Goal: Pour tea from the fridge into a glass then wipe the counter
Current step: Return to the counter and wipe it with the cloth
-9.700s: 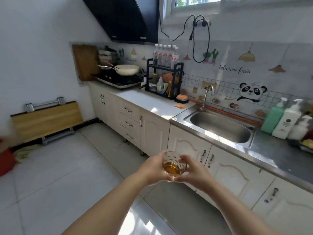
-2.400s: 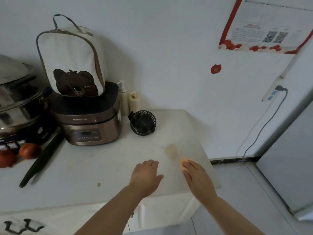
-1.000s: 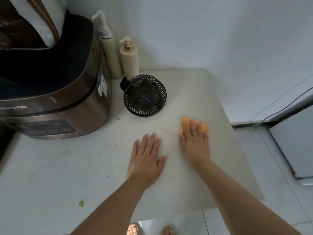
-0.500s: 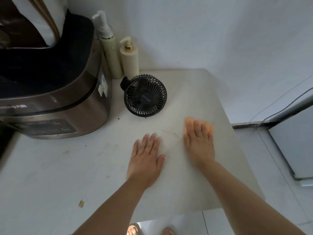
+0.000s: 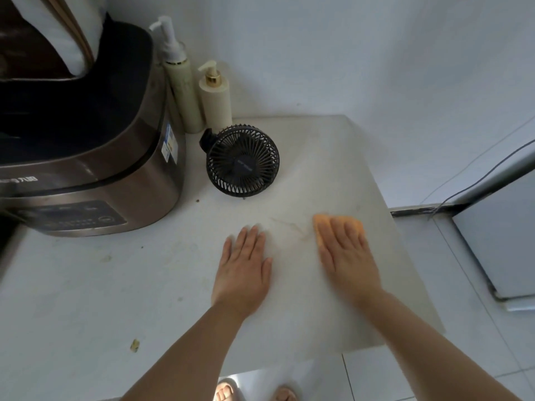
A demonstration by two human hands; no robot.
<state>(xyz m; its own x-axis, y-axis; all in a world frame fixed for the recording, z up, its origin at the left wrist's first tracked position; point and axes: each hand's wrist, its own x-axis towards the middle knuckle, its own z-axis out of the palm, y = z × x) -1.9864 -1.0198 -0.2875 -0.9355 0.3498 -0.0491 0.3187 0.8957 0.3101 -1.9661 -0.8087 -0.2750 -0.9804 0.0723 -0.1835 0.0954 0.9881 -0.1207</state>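
Observation:
My right hand (image 5: 346, 253) lies flat on the white counter (image 5: 327, 175), pressing an orange cloth (image 5: 318, 224) whose edge shows beyond the fingertips. Most of the cloth is hidden under the palm. My left hand (image 5: 243, 270) rests flat on the counter to the left, fingers spread, holding nothing. A faint brownish streak (image 5: 292, 227) marks the counter between the two hands. No glass or tea is in view.
A small black fan (image 5: 242, 161) stands just beyond my hands. Two pump bottles (image 5: 215, 99) stand against the wall. A brown cooker (image 5: 86, 157) fills the left. The counter's right edge drops to the tiled floor (image 5: 434, 357); the fridge (image 5: 503, 241) stands at right.
The right hand with the cloth slid a little to the right and toward me across the counter. The left hand stayed flat in place.

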